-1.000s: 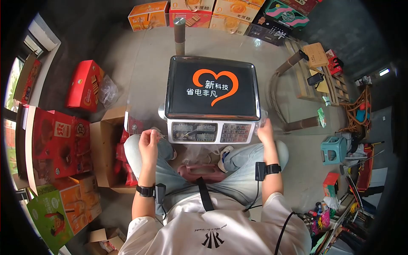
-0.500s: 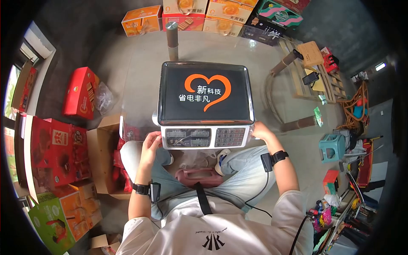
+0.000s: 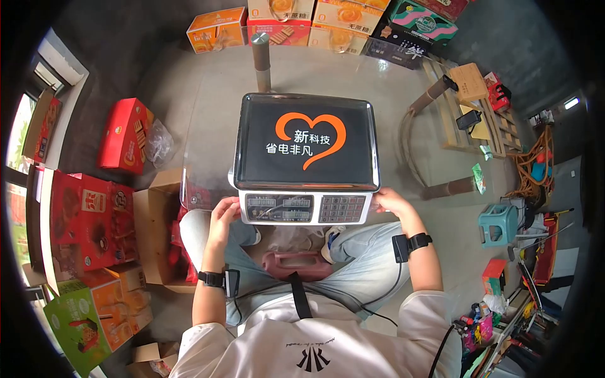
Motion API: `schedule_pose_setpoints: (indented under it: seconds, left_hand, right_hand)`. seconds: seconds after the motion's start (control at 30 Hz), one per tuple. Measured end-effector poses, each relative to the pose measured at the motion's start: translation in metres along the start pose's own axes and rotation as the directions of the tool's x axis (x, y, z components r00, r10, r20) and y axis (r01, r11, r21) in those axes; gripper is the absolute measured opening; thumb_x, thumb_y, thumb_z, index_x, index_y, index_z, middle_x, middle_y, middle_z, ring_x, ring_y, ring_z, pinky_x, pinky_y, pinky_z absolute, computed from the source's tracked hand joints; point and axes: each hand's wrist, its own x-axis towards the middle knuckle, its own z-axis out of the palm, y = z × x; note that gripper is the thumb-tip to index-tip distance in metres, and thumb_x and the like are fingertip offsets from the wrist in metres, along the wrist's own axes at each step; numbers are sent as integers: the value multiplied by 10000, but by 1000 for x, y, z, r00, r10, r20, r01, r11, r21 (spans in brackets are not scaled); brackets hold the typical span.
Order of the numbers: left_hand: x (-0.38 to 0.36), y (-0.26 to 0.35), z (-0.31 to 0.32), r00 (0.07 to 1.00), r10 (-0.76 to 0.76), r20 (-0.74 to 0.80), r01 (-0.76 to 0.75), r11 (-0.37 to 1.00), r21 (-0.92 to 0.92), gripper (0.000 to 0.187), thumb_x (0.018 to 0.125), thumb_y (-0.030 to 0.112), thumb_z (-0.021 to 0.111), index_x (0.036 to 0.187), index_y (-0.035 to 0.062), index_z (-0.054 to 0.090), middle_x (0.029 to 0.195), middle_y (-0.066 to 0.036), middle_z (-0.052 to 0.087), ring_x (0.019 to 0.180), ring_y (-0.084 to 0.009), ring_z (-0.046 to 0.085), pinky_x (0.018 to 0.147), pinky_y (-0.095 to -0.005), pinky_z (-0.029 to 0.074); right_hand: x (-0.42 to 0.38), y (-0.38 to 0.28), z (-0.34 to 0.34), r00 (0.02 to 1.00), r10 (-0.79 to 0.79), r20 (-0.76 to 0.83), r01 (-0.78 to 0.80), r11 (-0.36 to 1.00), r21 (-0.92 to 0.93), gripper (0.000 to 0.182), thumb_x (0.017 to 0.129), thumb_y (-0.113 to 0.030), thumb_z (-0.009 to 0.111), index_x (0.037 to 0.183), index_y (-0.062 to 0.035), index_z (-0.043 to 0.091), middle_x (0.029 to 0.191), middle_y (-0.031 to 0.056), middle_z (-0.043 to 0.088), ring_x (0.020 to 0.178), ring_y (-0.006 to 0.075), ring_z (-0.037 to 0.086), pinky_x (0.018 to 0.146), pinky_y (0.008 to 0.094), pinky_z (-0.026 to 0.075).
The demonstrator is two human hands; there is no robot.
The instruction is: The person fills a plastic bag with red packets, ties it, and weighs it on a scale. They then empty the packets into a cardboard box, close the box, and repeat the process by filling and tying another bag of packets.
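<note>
A digital scale [image 3: 307, 143] with a black top, an orange heart and white characters sits in front of me on a glass table. Its front panel [image 3: 279, 208] has display windows, and a keypad [image 3: 341, 208] is at the right of it. My left hand [image 3: 223, 218] is at the scale's left lower edge, its fingertips closed against the side. On the opposite side, my right hand [image 3: 392, 201] has its fingers curled at the right lower edge; some fingertips are hidden by the scale.
Under the table, between my legs, is a pink plastic stool [image 3: 297, 265]. An open cardboard box [image 3: 154, 220] and red cartons [image 3: 88, 214] stand at the left. Snack boxes [image 3: 280, 33] line the back. A wooden pallet [image 3: 457, 129] and teal stool [image 3: 498, 225] are at the right.
The view has shifted slightly. My right hand has shifted a little at the scale's right edge, its wrist turning slightly. My left hand stays at the left edge, and digits show more clearly on the display.
</note>
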Motion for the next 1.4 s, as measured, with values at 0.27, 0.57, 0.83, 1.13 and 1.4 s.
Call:
schedule_pose_setpoints:
  seconds: [0.27, 0.57, 0.83, 1.13, 1.4]
  left_hand:
    - [1, -2, -3, 999, -4, 46, 7, 999, -51, 203, 934, 147, 547, 1106, 49, 591, 966, -22, 651, 879, -102, 614, 804, -268, 473]
    - [-1, 4, 1, 999, -11, 47, 13, 1000, -27, 184, 946, 147, 532, 1102, 62, 580, 965, -18, 643, 883, -109, 601, 806, -269, 467]
    - [-7, 1, -4, 996, -45, 72, 45, 999, -2, 205, 956, 164, 522, 1132, 68, 566, 1001, -33, 632, 903, -140, 605, 823, -298, 471]
    - [-81, 22, -19, 975, -210, 73, 208, 977, 35, 260, 988, 203, 477, 1205, 61, 493, 1186, -113, 592, 1047, -226, 608, 896, -356, 474]
    - [-53, 18, 4, 953, -295, 65, 292, 955, 53, 251, 979, 192, 472, 1206, 88, 490, 1180, -85, 595, 1070, -217, 590, 907, -363, 466]
  right_hand:
    - [9, -2, 11, 891, -390, -234, 121, 699, -705, 226, 783, -93, 581, 957, 45, 623, 806, 149, 672, 782, 195, 667, 652, 352, 507]
    - [2, 2, -10, 941, -76, 331, 12, 982, 191, 330, 887, -24, 526, 1213, -7, 576, 1076, 122, 654, 994, 240, 639, 845, 392, 538]
    - [0, -20, 26, 994, -102, 30, 103, 994, -47, 264, 905, -114, 536, 1145, -59, 630, 1013, 112, 682, 899, 227, 678, 804, 361, 535]
    - [4, -13, 24, 924, -366, -112, 242, 785, -571, 289, 851, -145, 586, 1120, -52, 643, 1083, 219, 650, 1042, 343, 625, 849, 373, 495]
    - [-16, -50, 24, 924, -324, -203, 152, 798, -583, 395, 839, -356, 586, 1119, -82, 628, 1085, 221, 631, 1049, 396, 588, 852, 436, 494]
